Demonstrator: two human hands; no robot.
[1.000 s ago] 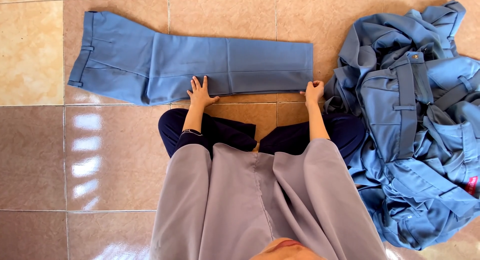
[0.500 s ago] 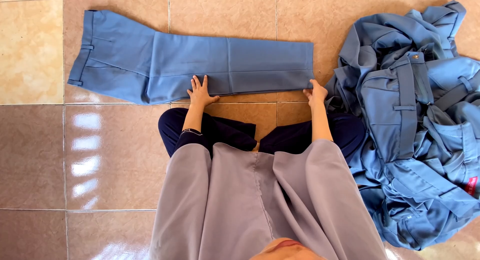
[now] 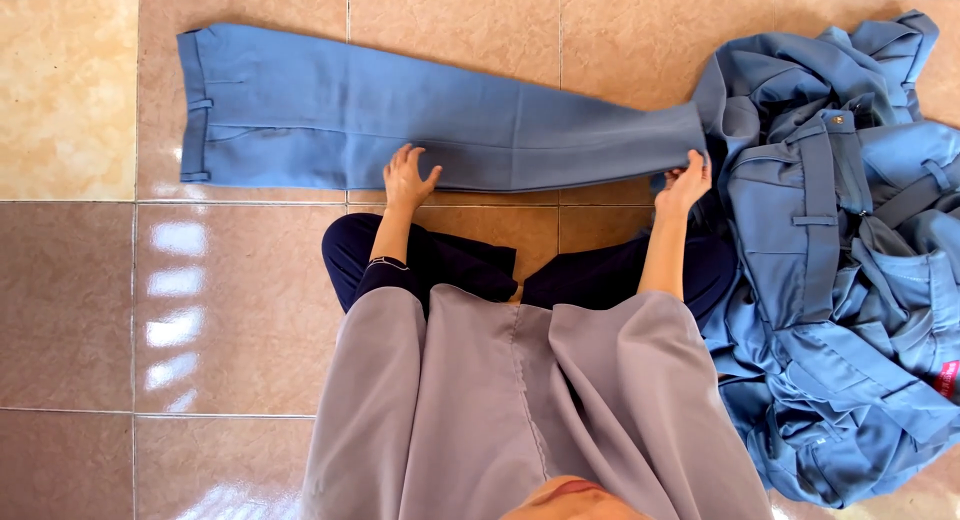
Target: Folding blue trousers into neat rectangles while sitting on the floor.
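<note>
Trousers (image 3: 440, 130) could skew: our left hand (image 3: 408, 177) lies open on them while our right hand (image 3: 685, 180) grips the hem beside the heap (image 3: 840, 260).

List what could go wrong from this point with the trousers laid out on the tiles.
1. The right hand grips the hem end of the blue trousers right beside the heap of blue garments; the hem could snag or drag a piece from it.
2. The left hand presses only the near edge, so the legs may slip out of line.
3. The glossy tile floor may let the fabric slide.
</note>
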